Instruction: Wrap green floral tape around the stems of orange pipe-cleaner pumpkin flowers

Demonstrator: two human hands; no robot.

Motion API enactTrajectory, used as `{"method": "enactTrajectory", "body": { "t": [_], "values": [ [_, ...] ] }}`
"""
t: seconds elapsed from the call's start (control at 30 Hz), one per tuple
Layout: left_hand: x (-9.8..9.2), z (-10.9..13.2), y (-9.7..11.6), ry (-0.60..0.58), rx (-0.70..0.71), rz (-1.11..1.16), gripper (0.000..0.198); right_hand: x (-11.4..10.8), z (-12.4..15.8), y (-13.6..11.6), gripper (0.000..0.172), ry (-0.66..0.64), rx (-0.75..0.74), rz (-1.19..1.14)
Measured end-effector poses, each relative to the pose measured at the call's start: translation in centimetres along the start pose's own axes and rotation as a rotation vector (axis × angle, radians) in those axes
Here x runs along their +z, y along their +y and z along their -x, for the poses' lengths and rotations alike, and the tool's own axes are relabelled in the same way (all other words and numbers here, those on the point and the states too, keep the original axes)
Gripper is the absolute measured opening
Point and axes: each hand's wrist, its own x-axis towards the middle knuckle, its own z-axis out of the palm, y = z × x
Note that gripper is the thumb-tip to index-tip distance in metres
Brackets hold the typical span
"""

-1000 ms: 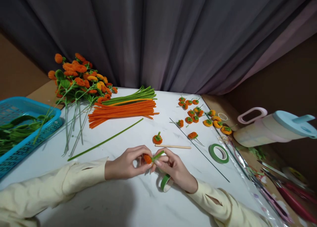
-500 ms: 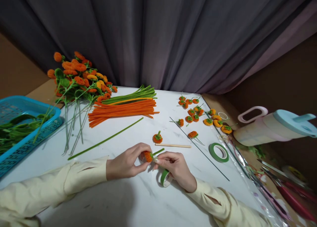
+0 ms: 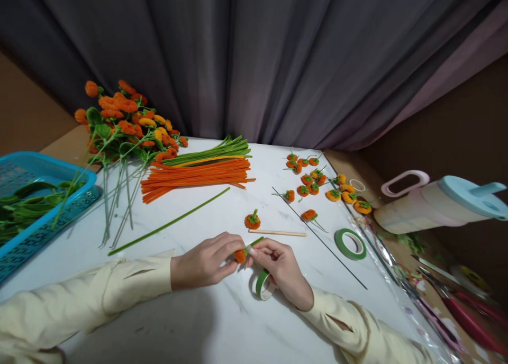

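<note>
My left hand (image 3: pixel 210 259) is closed around an orange pipe-cleaner flower head (image 3: pixel 240 256), most of it behind the fingers. A short green stem (image 3: pixel 254 242) sticks out of the flower to the right. At the flower's green base, my right hand (image 3: pixel 280 266) pinches with thumb and forefinger, where a strip of green floral tape seems to be held. The roll of that tape (image 3: pixel 262 284) stands on edge below the right fingers. Just beyond the hands are another orange flower head (image 3: pixel 253 220) with green stem and a thin wooden stick (image 3: pixel 278 233).
Orange (image 3: pixel 198 178) and green pipe cleaners (image 3: pixel 214 151) lie behind a single green one (image 3: pixel 170 223). Finished flowers (image 3: pixel 123 115) and a blue basket (image 3: pixel 79 179) are left. Small flower heads (image 3: pixel 309 184), a second tape roll (image 3: pixel 351 244), a wire (image 3: pixel 317 237), a tumbler (image 3: pixel 432 202) and pliers (image 3: pixel 468 316) are right.
My left hand has turned the flower head slightly and its fingers now cover more of it. The right fingers have closed in nearer the stem; the tape roll has barely shifted.
</note>
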Motion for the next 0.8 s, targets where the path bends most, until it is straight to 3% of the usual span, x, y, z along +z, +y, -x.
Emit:
{"method": "enactTrajectory", "body": {
  "t": [0.27,0.5,0.8],
  "values": [
    [-0.34,0.11,-0.05,-0.049,0.027,-0.049,0.023,0.04,0.06,-0.45,0.035,-0.059,0.006,-0.001],
    [-0.57,-0.05,0.11,-0.122,-0.041,-0.051,0.025,-0.09,0.34,-0.39,0.034,-0.079,-0.017,0.022],
    [-0.8,-0.49,0.51,-0.058,0.049,-0.125,0.024,-0.01,0.3,-0.14,0.031,-0.112,-0.07,0.023]
  ]
}}
